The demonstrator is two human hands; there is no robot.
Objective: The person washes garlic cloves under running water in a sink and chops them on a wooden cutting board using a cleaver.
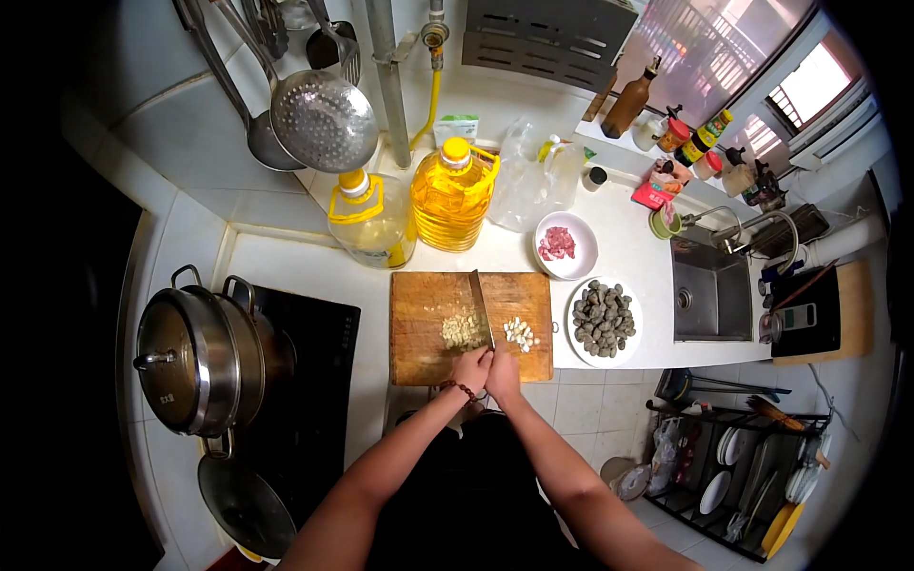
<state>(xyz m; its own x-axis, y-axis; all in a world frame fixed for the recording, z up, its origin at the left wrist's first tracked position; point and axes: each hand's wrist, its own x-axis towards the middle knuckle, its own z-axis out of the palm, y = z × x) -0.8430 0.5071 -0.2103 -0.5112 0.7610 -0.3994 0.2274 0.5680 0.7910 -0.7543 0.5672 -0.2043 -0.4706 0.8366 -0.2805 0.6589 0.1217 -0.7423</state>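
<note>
My right hand is closed around the handle of a kitchen knife, whose blade points away from me across a wooden cutting board. My left hand, with a beaded bracelet at the wrist, is closed against the right hand near the blade's heel. Whatever its fingers grip is hidden. Left of the blade lies a pile of finely chopped garlic. Coarser white garlic pieces sit on the right side of the board.
Right of the board stand a bowl of cut meat and a plate of dark shellfish. Behind are oil jugs. A steamer pot is on the left cooktop; a sink lies far right.
</note>
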